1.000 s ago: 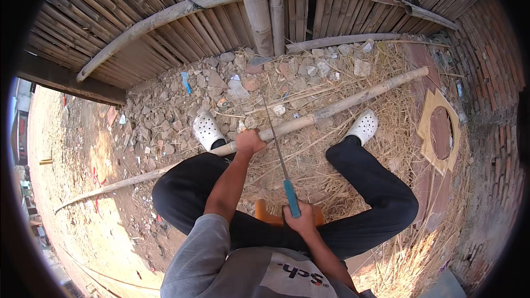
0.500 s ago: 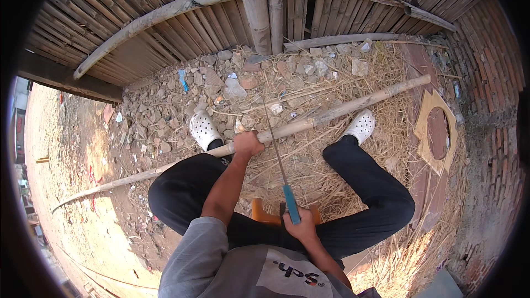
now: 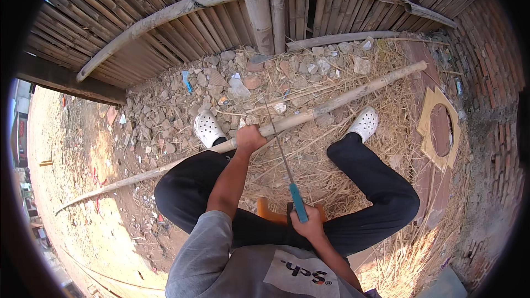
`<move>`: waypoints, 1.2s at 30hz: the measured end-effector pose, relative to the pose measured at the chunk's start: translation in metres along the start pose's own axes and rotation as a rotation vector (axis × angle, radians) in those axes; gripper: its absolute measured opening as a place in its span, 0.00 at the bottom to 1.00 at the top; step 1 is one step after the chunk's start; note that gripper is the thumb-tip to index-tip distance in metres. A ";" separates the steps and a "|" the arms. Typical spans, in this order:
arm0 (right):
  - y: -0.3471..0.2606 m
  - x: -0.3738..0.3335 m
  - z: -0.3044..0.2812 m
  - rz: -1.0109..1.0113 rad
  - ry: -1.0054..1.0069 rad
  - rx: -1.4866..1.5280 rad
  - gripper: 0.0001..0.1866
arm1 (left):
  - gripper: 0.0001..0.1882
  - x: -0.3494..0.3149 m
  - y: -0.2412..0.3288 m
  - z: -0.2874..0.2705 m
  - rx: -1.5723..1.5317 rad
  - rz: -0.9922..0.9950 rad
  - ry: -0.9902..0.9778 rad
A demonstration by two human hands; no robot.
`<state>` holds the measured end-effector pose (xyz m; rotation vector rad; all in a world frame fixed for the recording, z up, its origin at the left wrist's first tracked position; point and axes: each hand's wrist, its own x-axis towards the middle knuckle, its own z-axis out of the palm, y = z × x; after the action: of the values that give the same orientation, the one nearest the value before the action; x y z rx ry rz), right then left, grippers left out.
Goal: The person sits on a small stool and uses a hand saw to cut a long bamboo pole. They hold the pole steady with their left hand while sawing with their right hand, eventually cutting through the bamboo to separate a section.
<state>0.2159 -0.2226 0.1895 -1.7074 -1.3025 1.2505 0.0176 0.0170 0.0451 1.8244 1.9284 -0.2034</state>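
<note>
The pole (image 3: pixel 353 97) runs out to both sides of the left hand (image 3: pixel 250 139), and the left knee (image 3: pixel 176 187) crowds in behind it. The saw (image 3: pixel 297 196) slants across to its right. Ahead-right of the right hand (image 3: pixel 309 225), open room lies over the straw (image 3: pixel 323 179) before the right leg (image 3: pixel 378 179); an orange stool (image 3: pixel 268 212) sits close left.

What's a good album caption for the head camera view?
Left hand holding a long pole, right hand holding a saw across it.
</note>
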 end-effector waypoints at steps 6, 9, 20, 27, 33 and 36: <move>0.003 0.032 0.013 0.031 0.011 0.023 0.11 | 0.20 -0.017 0.007 0.011 0.012 0.002 -0.008; 0.010 0.087 0.043 0.000 0.037 0.018 0.11 | 0.20 -0.012 0.001 0.013 0.003 0.002 0.004; 0.015 0.042 0.023 0.006 -0.032 -0.044 0.10 | 0.20 -0.009 0.006 0.009 0.017 -0.027 0.004; 0.013 0.003 0.009 0.053 -0.021 0.000 0.08 | 0.20 -0.003 -0.004 0.013 0.011 0.006 0.002; 0.009 0.029 0.013 0.017 -0.002 0.016 0.11 | 0.21 -0.005 0.003 0.013 0.032 -0.025 -0.012; 0.007 0.099 0.044 0.087 0.038 0.070 0.11 | 0.21 -0.013 0.008 0.006 0.024 -0.006 -0.049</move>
<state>0.1820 -0.1326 0.1384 -1.7454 -1.1597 1.2915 0.0267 0.0037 0.0467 1.8119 1.9058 -0.2723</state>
